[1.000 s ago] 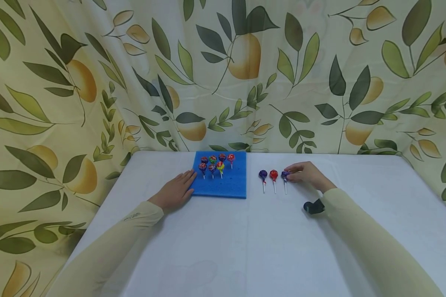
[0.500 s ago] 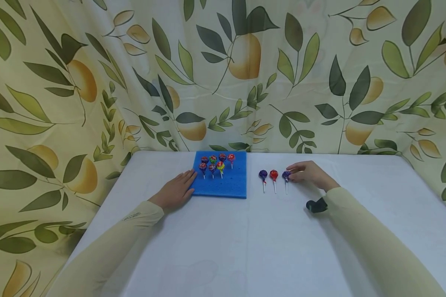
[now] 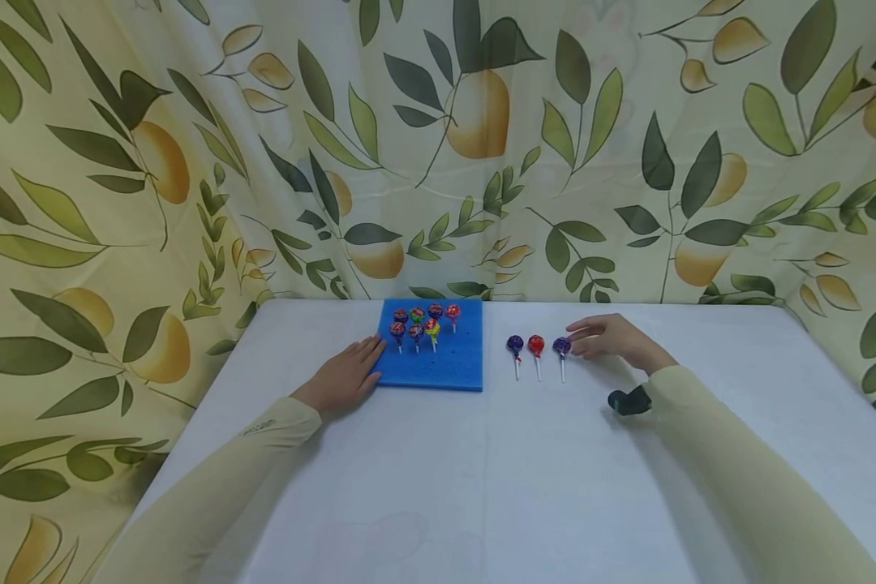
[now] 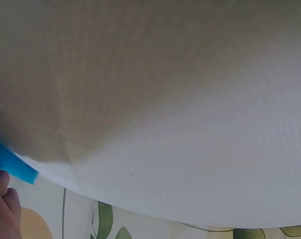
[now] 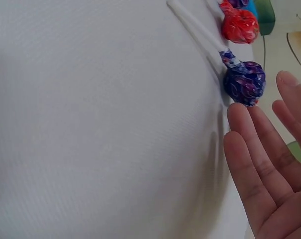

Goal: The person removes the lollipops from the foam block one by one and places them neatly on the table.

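My left hand [image 3: 339, 375] lies flat at the left edge of a blue foam board [image 3: 456, 369], its fingertips touching that side. Several wrapped lollipops [image 3: 417, 331] stand in the board's upper part. To the right of the board, a purple lollipop [image 3: 515, 344], a red lollipop [image 3: 536, 345] and another purple lollipop [image 3: 561, 346] lie in a row on the white cloth. Beside this last one is my right hand [image 3: 613, 337]; in the right wrist view its fingers [image 5: 250, 159] are spread and hold nothing, tips close to the wrapped purple head [image 5: 245, 82].
A white cloth [image 3: 438, 487] covers the table. Behind and to the left hangs a curtain [image 3: 438, 227] printed with leaves and fruit. A small black device [image 3: 630, 401] sits at my right wrist.
My right hand has let go of the rightmost purple lollipop and moved slightly right, its fingers opening. That lollipop shifted a little to the right at first. My left hand has stayed put.
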